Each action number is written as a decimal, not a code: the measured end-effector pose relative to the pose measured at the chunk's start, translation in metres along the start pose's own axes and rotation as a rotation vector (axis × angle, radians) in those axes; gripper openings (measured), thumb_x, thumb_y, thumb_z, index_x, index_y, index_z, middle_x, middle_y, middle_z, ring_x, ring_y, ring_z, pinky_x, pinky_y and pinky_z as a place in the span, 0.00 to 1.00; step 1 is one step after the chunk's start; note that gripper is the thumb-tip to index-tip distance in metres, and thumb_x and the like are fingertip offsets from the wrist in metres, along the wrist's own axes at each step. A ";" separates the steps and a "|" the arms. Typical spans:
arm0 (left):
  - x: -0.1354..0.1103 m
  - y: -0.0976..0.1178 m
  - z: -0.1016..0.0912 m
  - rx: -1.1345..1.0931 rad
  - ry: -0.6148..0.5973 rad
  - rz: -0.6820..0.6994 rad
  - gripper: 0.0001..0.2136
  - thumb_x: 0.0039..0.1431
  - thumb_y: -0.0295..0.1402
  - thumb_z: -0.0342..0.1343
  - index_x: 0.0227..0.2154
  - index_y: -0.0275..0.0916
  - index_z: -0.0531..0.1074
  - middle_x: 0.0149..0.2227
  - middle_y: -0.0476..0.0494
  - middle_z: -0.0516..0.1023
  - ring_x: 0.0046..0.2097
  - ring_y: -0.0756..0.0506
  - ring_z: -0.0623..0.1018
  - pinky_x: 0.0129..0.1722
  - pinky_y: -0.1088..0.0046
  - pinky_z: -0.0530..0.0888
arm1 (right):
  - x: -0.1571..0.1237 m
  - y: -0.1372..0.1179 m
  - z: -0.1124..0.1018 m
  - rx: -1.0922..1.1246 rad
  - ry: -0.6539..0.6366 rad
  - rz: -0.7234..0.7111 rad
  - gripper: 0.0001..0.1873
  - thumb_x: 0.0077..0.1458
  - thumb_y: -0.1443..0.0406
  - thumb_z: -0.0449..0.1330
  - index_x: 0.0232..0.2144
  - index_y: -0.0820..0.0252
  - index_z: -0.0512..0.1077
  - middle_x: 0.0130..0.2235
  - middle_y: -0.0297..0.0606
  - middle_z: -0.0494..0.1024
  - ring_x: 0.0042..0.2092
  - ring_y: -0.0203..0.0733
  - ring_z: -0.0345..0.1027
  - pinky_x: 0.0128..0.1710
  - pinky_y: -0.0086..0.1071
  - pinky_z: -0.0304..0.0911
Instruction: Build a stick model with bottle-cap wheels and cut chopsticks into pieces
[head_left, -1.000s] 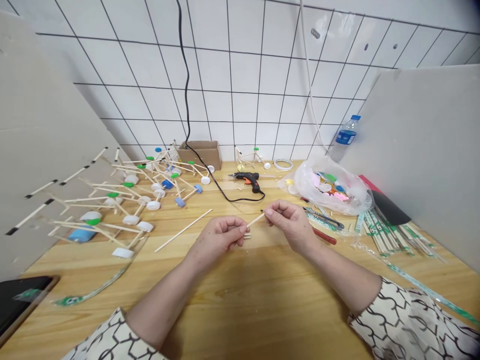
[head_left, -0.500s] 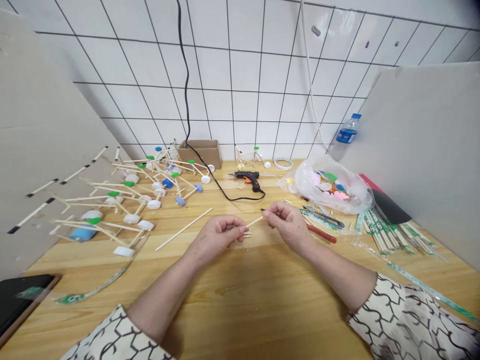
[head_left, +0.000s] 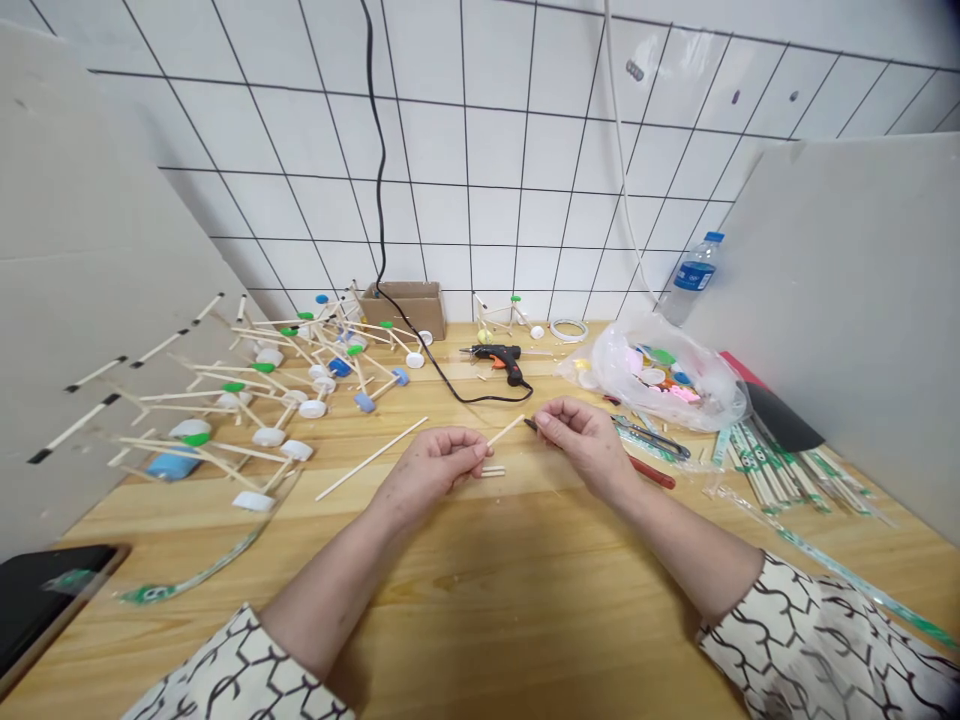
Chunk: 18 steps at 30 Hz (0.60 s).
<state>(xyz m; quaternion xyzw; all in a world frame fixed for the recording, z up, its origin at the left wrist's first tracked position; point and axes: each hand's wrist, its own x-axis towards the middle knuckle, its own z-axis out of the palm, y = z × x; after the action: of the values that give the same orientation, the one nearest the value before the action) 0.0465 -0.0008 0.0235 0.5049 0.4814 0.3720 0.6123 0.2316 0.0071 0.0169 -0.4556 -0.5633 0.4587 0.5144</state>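
Observation:
My left hand pinches a short wooden stick between thumb and fingertips. The stick's free end points up and right. Just right of that end is my right hand, closed on a small black-tipped thing; the rest of it is hidden by the fingers. A narrow gap shows between the black tip and the stick. Two short stick pieces lie on the table under my left fingertips. A longer thin stick rests left of my left hand.
Several stick-and-bottle-cap models crowd the left. A glue gun with a black cord lies ahead, near a cardboard box. To the right are a bag of caps, a utility knife, red-handled pliers and wrapped sticks.
My right hand has drawn slightly to the right, off the stick's end. The stick in my left hand now tilts up more. The view has shifted slightly.

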 end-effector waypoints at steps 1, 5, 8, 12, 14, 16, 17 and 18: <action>0.000 0.001 0.001 -0.005 -0.009 -0.003 0.15 0.38 0.41 0.61 0.24 0.32 0.71 0.16 0.52 0.67 0.16 0.58 0.56 0.17 0.79 0.46 | -0.001 0.001 0.000 0.009 -0.014 0.007 0.13 0.44 0.58 0.62 0.26 0.62 0.69 0.23 0.30 0.69 0.26 0.32 0.60 0.28 0.27 0.57; -0.003 0.000 0.003 0.001 -0.062 0.004 0.13 0.39 0.40 0.61 0.22 0.33 0.71 0.16 0.52 0.67 0.16 0.57 0.56 0.17 0.79 0.47 | -0.005 0.000 0.006 -0.001 -0.079 0.006 0.13 0.42 0.58 0.63 0.27 0.62 0.70 0.24 0.31 0.69 0.27 0.32 0.61 0.27 0.27 0.56; -0.003 -0.002 0.003 0.008 -0.095 0.018 0.12 0.41 0.39 0.60 0.22 0.33 0.72 0.16 0.51 0.68 0.17 0.57 0.58 0.17 0.79 0.50 | -0.008 -0.003 0.009 -0.046 -0.073 -0.002 0.13 0.42 0.57 0.62 0.21 0.61 0.69 0.21 0.30 0.67 0.24 0.32 0.57 0.24 0.27 0.54; 0.001 -0.007 -0.001 0.011 -0.095 0.004 0.12 0.43 0.39 0.61 0.24 0.32 0.73 0.18 0.49 0.70 0.18 0.56 0.61 0.18 0.80 0.53 | -0.006 -0.005 0.007 -0.050 -0.006 -0.017 0.13 0.41 0.57 0.62 0.20 0.61 0.69 0.19 0.29 0.66 0.23 0.32 0.57 0.23 0.27 0.53; 0.003 -0.008 -0.004 0.024 -0.086 -0.002 0.12 0.43 0.38 0.61 0.24 0.32 0.73 0.18 0.49 0.71 0.18 0.56 0.61 0.19 0.80 0.53 | -0.004 -0.003 0.004 -0.041 0.025 -0.022 0.13 0.42 0.57 0.62 0.20 0.61 0.68 0.19 0.29 0.66 0.23 0.32 0.56 0.24 0.27 0.53; 0.004 -0.007 -0.005 0.039 -0.083 -0.001 0.12 0.43 0.38 0.61 0.24 0.32 0.73 0.18 0.50 0.70 0.18 0.56 0.60 0.19 0.80 0.52 | -0.002 -0.001 0.002 -0.033 0.044 -0.022 0.13 0.42 0.57 0.62 0.20 0.61 0.68 0.19 0.29 0.66 0.23 0.31 0.56 0.24 0.27 0.52; 0.004 -0.006 -0.005 0.047 -0.082 0.001 0.12 0.43 0.38 0.60 0.24 0.32 0.73 0.17 0.50 0.69 0.18 0.57 0.60 0.18 0.80 0.52 | -0.002 -0.001 0.001 -0.033 0.048 -0.021 0.14 0.43 0.57 0.62 0.19 0.62 0.68 0.19 0.29 0.65 0.23 0.31 0.56 0.24 0.27 0.52; 0.004 -0.006 -0.005 0.052 -0.080 0.002 0.12 0.43 0.38 0.60 0.23 0.32 0.73 0.17 0.50 0.69 0.18 0.57 0.59 0.18 0.80 0.51 | -0.001 0.000 0.001 -0.035 0.051 -0.021 0.14 0.43 0.57 0.62 0.19 0.62 0.68 0.19 0.29 0.65 0.22 0.31 0.55 0.24 0.27 0.51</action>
<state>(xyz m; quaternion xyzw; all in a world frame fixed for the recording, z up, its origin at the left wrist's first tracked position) 0.0425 0.0034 0.0168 0.5358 0.4655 0.3395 0.6172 0.2311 0.0057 0.0171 -0.4703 -0.5624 0.4317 0.5255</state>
